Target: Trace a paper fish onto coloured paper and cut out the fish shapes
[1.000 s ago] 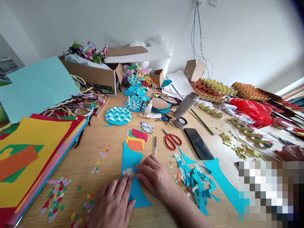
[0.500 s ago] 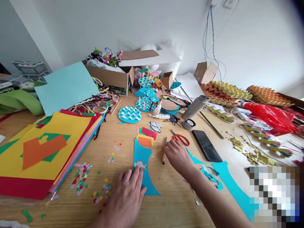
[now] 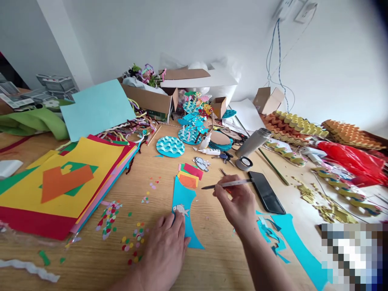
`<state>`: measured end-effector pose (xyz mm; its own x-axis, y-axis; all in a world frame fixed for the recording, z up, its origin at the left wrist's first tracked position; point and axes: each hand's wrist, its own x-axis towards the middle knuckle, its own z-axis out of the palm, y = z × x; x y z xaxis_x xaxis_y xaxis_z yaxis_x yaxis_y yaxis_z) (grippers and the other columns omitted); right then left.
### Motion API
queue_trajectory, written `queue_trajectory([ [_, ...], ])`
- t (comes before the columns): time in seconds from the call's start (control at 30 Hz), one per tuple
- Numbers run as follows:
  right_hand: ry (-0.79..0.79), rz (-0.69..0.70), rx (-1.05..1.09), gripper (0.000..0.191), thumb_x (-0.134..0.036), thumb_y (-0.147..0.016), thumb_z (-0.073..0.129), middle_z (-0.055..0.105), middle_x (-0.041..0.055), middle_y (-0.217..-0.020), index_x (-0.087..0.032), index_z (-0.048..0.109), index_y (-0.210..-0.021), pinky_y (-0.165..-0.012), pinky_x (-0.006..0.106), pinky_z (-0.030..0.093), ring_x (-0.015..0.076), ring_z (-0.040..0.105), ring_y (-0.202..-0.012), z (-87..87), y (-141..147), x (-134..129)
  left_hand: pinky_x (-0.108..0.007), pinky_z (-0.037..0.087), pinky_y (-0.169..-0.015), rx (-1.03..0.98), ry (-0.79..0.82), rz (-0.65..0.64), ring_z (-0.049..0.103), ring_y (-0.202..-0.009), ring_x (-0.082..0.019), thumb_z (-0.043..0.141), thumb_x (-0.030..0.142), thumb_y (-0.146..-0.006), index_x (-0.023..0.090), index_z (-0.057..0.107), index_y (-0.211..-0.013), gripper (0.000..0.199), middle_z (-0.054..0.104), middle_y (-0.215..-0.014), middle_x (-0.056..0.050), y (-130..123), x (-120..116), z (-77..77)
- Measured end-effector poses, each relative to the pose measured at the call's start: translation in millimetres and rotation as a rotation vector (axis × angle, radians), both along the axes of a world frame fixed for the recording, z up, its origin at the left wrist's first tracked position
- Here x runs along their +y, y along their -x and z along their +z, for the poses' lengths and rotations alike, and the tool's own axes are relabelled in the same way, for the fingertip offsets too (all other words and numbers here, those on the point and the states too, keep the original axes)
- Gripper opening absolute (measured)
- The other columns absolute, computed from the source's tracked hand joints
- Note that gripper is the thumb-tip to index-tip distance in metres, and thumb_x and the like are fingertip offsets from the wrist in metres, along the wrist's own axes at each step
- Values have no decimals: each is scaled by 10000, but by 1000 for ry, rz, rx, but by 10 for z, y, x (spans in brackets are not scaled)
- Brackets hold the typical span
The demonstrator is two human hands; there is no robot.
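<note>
My left hand [image 3: 168,238] lies flat on the table, its fingertips pressing on a small paper fish cutout [image 3: 181,209] with dark stripes. Under the fish is a blue paper piece [image 3: 188,234] with a curved right edge. My right hand [image 3: 238,202] is raised to the right of that paper, closed around a slim pen [image 3: 233,183] whose dark tip points left. Behind this hand the scissors [image 3: 223,173] are mostly hidden. Small red, yellow and orange paper pieces [image 3: 188,180] lie at the blue paper's far end.
On the left is a stack of coloured paper [image 3: 106,149], with scattered confetti dots [image 3: 110,216] nearby. A black phone [image 3: 266,194], a steel flask [image 3: 254,142] and blue paper offcuts [image 3: 303,242] are on the right. Cardboard boxes [image 3: 148,99] stand along the wall.
My right hand has picked the pen up off the table and turned it sideways, tip to the left. My left hand stays on the fish cutout. The view has shifted slightly.
</note>
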<state>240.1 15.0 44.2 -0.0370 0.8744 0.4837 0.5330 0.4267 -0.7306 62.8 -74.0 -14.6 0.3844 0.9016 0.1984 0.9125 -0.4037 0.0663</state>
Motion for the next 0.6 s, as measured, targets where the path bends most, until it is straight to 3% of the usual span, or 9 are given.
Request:
queue_trajectory([
  [0.1, 277, 122, 507, 118, -251, -814, 591, 565, -23, -629, -194, 517, -741, -524, 268, 444, 141, 589, -534, -102, 256, -125, -388, 416, -820, 11, -7, 10, 541, -1000, -250, 487, 332, -904, 98, 600, -1214, 405, 618, -1216, -122, -14, 1, 12],
  [0.2, 445, 223, 729, 138, -257, -784, 624, 570, -37, -583, -187, 521, -724, -520, 262, 449, 133, 587, -501, -283, 421, -160, -398, 409, -840, 0, -24, 16, 541, -979, -247, 486, 331, -900, 97, 610, -1201, 401, 622, -1203, -120, -22, 5, 1],
  [0.37, 579, 208, 807, 94, -258, -785, 630, 620, -20, -619, -172, 598, -804, -574, 271, 473, 143, 617, -557, -540, 534, -146, -388, 393, -861, -56, -74, 17, 539, -950, -233, 505, 376, -881, 119, 631, -1173, 409, 650, -1143, -91, -24, 20, -58],
  [0.6, 670, 194, 678, 235, -380, -760, 697, 607, -14, -630, -176, 600, -823, -551, 254, 468, 136, 588, -559, -590, 616, -117, -385, 358, -908, -70, -143, -15, 504, -1079, -254, 512, 435, -870, 96, 626, -1163, 463, 644, -1145, -127, 2, 3, -160],
])
